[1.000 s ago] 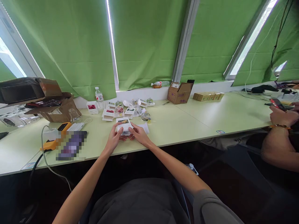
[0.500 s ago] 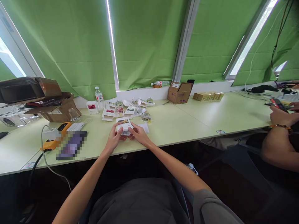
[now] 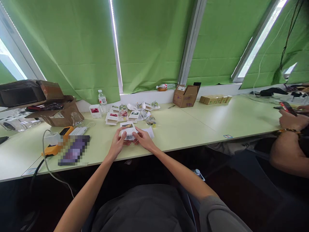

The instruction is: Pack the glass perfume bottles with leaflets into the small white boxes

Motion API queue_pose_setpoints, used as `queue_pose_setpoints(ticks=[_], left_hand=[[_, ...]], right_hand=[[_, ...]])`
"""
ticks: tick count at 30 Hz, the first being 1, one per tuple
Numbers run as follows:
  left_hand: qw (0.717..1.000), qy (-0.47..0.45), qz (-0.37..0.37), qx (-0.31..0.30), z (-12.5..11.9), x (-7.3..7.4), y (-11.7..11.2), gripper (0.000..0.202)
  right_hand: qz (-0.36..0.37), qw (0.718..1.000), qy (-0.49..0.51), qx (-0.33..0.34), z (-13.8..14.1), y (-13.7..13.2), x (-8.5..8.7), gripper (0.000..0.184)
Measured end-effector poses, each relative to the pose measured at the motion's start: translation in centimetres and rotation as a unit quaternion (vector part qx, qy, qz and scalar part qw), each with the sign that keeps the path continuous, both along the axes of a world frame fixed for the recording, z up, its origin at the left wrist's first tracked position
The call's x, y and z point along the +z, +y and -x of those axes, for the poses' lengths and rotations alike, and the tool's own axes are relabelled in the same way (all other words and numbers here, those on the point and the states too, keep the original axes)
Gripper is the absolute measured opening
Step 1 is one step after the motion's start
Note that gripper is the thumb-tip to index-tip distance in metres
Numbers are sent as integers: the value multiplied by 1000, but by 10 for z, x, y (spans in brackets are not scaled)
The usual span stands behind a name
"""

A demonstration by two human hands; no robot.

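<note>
Between my two hands is a small white carton [image 3: 129, 129] with a yellowish picture on its face and a barcode on the side toward me. My left hand [image 3: 117, 141] grips its left side, thumb on the near edge. On the right side my right hand [image 3: 144, 140] holds it the same way. Under and beside the carton lies a white paper sheet [image 3: 149, 131]. Just beyond it are a round glass bottle [image 3: 150, 120] and a small gold cap [image 3: 154, 124]. Opened white cartons [image 3: 112, 118] with more glass bottles [image 3: 123, 113] lie behind.
A closed white box [image 3: 96, 111] and a plastic water bottle [image 3: 102, 99] stand at the back left. Left are a brown carton [image 3: 58, 112], an orange device [image 3: 66, 132] and a blurred phone [image 3: 74, 150]. Right are a cardboard box [image 3: 185, 96], yellow boxes [image 3: 214, 99] and another person's hand [image 3: 293, 120].
Almost nothing differs. My hands and the white carton stay in the same place, while the other person's hand at the right has shifted slightly.
</note>
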State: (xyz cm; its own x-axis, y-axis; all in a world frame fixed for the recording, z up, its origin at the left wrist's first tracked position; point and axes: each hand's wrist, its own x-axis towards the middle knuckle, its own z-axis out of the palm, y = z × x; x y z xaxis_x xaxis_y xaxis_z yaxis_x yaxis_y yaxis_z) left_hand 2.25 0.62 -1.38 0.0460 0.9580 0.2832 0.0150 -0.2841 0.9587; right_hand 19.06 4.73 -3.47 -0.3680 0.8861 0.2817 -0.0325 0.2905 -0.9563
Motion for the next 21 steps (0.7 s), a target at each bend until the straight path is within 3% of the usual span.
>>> queue_pose_setpoints(ticks=[21], left_hand=[[1000, 2, -5, 16, -1, -1, -1, 55]], right_hand=[[-21, 1000, -19, -13, 0, 2, -3, 75]])
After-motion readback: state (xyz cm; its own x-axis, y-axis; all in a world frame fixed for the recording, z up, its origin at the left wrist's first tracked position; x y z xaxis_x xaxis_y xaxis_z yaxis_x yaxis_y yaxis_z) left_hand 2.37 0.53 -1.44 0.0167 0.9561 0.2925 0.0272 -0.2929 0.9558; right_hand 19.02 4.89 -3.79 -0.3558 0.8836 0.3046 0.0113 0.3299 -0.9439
